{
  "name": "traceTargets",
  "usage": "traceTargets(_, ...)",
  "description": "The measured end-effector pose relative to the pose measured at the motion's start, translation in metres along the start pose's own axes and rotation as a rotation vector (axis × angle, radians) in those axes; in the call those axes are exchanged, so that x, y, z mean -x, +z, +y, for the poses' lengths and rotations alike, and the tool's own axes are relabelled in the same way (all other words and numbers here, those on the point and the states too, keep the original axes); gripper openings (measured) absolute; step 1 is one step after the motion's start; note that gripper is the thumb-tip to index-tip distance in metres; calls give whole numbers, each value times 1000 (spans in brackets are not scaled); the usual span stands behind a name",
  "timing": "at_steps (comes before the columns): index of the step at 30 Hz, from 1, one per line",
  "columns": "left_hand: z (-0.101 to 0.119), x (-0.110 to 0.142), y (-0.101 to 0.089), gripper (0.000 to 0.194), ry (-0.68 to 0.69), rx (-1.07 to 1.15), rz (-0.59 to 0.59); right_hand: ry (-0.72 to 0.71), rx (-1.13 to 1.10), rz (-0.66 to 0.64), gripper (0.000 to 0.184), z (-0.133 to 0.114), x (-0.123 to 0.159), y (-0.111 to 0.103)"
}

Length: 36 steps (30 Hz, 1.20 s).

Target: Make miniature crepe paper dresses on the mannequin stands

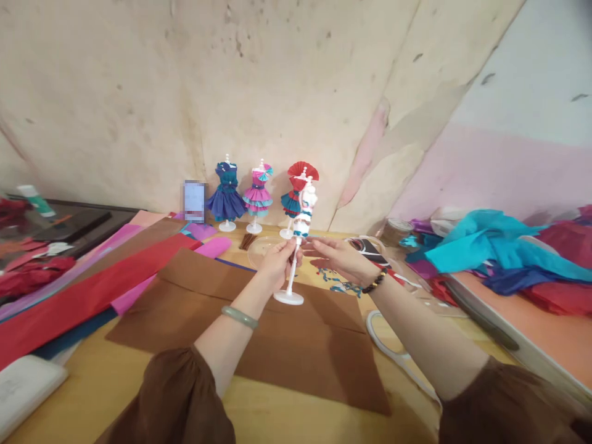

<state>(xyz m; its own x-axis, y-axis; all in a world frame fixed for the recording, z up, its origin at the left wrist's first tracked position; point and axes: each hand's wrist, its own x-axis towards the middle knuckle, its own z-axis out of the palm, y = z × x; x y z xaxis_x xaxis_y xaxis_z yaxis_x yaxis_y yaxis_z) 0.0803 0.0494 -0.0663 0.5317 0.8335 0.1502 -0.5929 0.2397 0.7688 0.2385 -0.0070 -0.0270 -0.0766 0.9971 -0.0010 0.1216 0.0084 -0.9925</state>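
Observation:
A small white dress form [303, 222] on a stand is in front of me, with bands of blue and reddish trim around its body. My left hand [280, 262] is closed around the stem just under the torso. The round white base [289, 297] shows below that hand, over a brown paper sheet [287, 339]. To the right of the stem is my right hand [342, 256], its fingers stretched toward the form and apart. Whether its fingertips touch the form is hard to see.
Three dressed mini forms stand by the wall: a blue one [226, 194], a pink one [258, 194] and a red one [291, 197]. Coloured paper [92, 290] lies left, crumpled turquoise paper [485, 240] right. Blue scraps [340, 282] and white-handled scissors [393, 345] are near my right arm.

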Motion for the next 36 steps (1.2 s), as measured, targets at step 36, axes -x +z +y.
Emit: traceTargets(36, -30, -23, -51, 38, 42, -1048, 410, -187, 616, 481, 99, 32, -80, -63)
